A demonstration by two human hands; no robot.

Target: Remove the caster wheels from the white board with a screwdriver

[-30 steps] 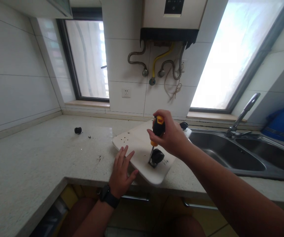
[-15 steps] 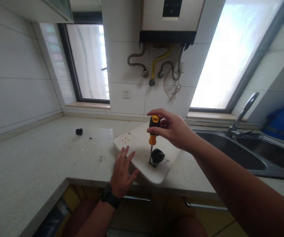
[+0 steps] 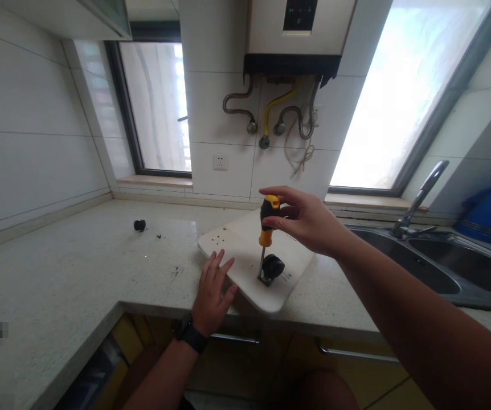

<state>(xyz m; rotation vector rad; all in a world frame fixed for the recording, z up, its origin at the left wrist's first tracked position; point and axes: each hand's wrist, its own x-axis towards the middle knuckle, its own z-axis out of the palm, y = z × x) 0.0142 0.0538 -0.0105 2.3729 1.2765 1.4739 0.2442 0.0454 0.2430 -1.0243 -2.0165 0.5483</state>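
Observation:
My right hand is closed around the yellow and black handle of a screwdriver, held nearly upright. The tip meets the metal mounting plate of a black caster wheel, which sits near the front corner of a white board. Whatever screw is under the tip is too small to make out. My left hand lies with its fingers spread on the board's left front edge. Several small holes show at the board's left corner.
Another black caster wheel lies on the countertop at the left, near small dark bits. To the right is a steel sink with a faucet. A water heater hangs on the wall ahead.
The view has shifted slightly. My right hand keeps its grip on the screwdriver, with the fingers and handle turned a little. My left hand stays on the board.

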